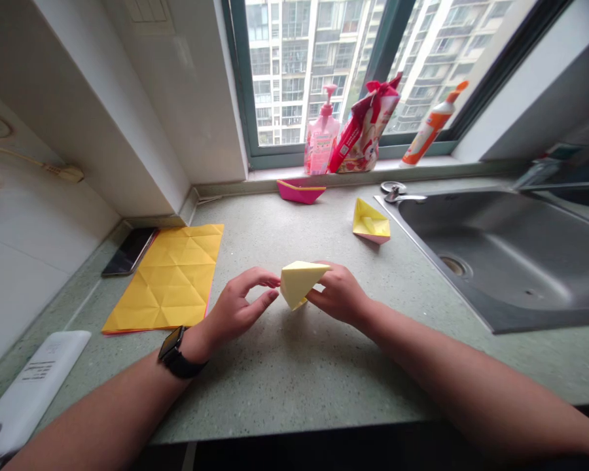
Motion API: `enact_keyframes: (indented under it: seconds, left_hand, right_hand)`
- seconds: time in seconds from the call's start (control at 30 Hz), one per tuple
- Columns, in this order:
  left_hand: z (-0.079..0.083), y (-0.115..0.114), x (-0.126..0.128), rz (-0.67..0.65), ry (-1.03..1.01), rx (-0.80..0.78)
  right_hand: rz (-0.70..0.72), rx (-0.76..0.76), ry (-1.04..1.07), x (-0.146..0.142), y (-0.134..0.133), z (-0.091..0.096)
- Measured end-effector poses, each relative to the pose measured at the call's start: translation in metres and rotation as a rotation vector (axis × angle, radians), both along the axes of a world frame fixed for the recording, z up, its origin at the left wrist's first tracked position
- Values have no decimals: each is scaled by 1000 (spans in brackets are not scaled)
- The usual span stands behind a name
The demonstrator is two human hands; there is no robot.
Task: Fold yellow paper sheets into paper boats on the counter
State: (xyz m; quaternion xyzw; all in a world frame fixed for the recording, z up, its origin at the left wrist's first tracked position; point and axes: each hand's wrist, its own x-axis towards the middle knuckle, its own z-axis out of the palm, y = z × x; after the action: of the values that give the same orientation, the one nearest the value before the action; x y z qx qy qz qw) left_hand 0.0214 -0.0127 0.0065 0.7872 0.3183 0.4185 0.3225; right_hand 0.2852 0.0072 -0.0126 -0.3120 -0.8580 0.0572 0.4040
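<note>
My right hand [338, 292] grips a pale yellow folded paper piece [300, 281] by its right side, just above the counter. Its fingers are partly hidden behind the paper. To the left, my left hand [243, 299] curves toward the paper with thumb and fingers apart, the fingertips close to its left edge. I cannot tell whether they touch it. Beyond the hands, a yellow paper boat [372, 222] with a pinkish underside sits near the sink, and a magenta paper boat [302, 191] lies near the window ledge.
Creased yellow paper sheets [177, 275] lie at left beside a dark phone [129, 252]. A white power bank [36, 386] is at front left. The steel sink [510, 261] takes up the right. A pump bottle [320, 140], red bag [366, 127] and orange-white bottle [429, 134] line the sill.
</note>
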Motion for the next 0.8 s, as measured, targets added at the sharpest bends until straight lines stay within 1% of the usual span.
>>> enact_keyframes:
  seconds: [0.1, 0.2, 0.4, 0.53, 0.63, 0.8]
  left_hand:
    - [3, -2, 0, -11, -25, 40]
    - [2, -2, 0, -26, -29, 35]
    - [-1, 0, -1, -44, -23, -145]
    - [-1, 2, -1, -38, -20, -233]
    - [1, 2, -1, -35, -16, -269]
    - [4, 2, 0, -36, -18, -268]
  right_hand:
    - [-26, 97, -2, -1, -3, 3]
    - [-21, 150, 11, -3, -6, 7]
    - [-70, 129, 9, -4, -8, 9]
    - [-63, 132, 16, -5, -10, 12]
    - [-63, 146, 17, -5, -10, 15]
    - [-69, 193, 30, -1, -7, 16]
